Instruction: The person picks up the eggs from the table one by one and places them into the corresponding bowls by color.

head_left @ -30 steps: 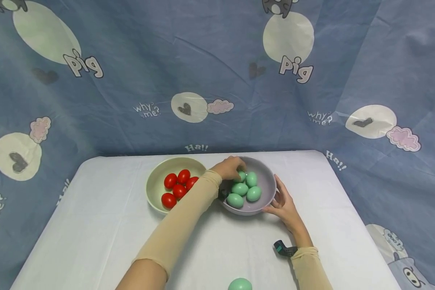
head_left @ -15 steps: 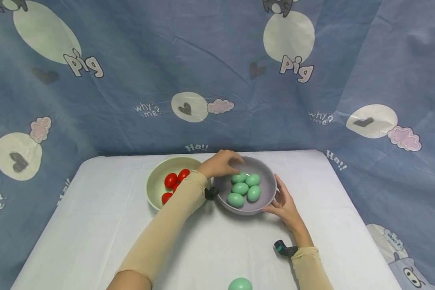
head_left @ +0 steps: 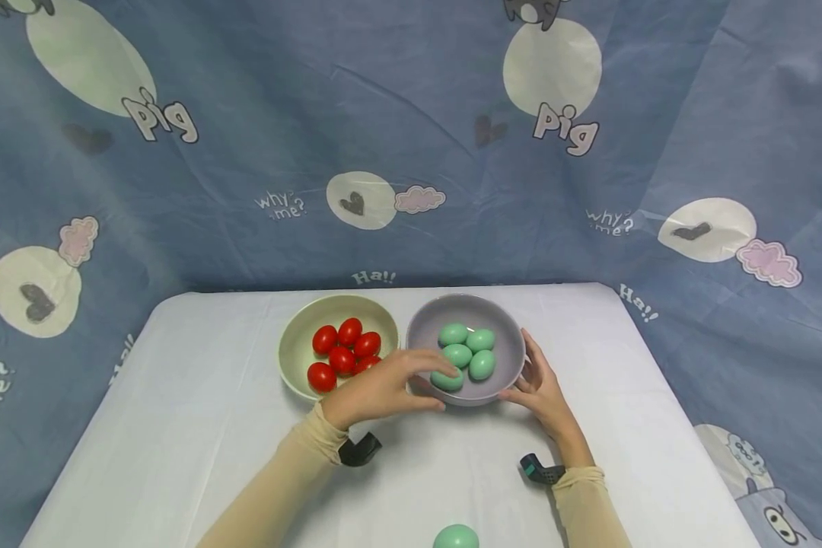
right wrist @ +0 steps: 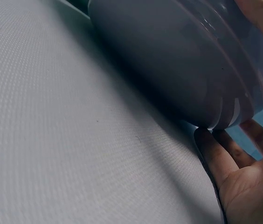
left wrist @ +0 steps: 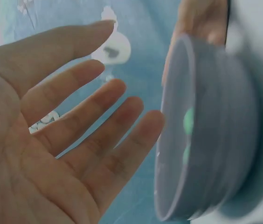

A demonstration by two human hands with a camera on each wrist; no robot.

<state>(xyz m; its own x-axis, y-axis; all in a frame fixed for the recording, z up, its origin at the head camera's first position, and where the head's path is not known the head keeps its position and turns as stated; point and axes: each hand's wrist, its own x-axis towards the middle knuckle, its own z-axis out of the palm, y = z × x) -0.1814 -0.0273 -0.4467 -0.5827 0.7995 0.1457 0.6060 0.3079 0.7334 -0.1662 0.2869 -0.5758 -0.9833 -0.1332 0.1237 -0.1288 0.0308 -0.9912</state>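
A grey-purple bowl (head_left: 425, 323) at the back of the table holds several green plastic eggs (head_left: 482, 365). My left hand (head_left: 383, 392) hovers by the near left of this bowl, thumb apart from the fingers; in the left wrist view its palm shows nothing held and its fingers are spread. Against the bowl's right side, my right hand (head_left: 544, 396) holds the outer wall between thumb and fingers. The right wrist view has the fingers (right wrist: 218, 156) touching low on the bowl (right wrist: 169, 60). Another green egg (head_left: 456, 537) lies at the bottom edge of the head view.
Left of the purple bowl stands a pale green bowl (head_left: 291, 358) with several red eggs (head_left: 342, 361), partly hidden by my left hand. A white cloth covers the table (head_left: 178, 426). Behind it hangs a blue printed curtain (head_left: 411, 99).
My left hand has drawn back from inside the purple bowl, moving toward me and to the left, leaving the eggs there. My right hand keeps its place on the bowl.
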